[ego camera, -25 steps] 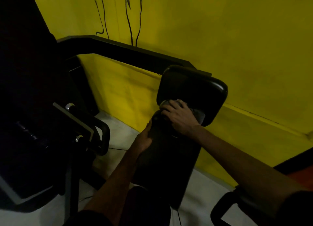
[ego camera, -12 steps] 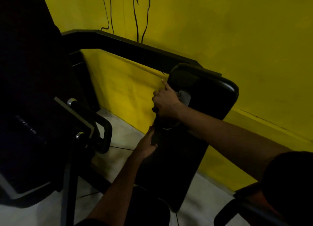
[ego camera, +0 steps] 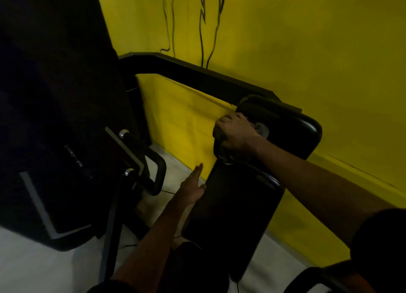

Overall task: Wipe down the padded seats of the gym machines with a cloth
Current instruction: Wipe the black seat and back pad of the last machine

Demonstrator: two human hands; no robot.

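A long black padded seat (ego camera: 237, 207) runs from the lower middle up to a wider black back pad (ego camera: 292, 134) against the yellow wall. My right hand (ego camera: 235, 132) lies at the left edge of the back pad, its fingers curled round a grey cloth (ego camera: 262, 129) that shows beside the knuckles. My left hand (ego camera: 193, 187) rests flat against the seat's left edge, fingers straight and pointing up. Most of the cloth is hidden under my right hand.
A black machine frame (ego camera: 55, 117) with chrome-tipped handles (ego camera: 124, 133) stands at the left. A black bar (ego camera: 197, 73) runs along the yellow wall (ego camera: 307, 40) behind the pads. Pale floor (ego camera: 33, 266) lies below, and another black handle (ego camera: 312, 279) shows at the bottom right.
My right hand moved with the cloth from the joint between the pads up onto the back pad's left edge. My left hand opened off the seat's edge, its fingers now straight.
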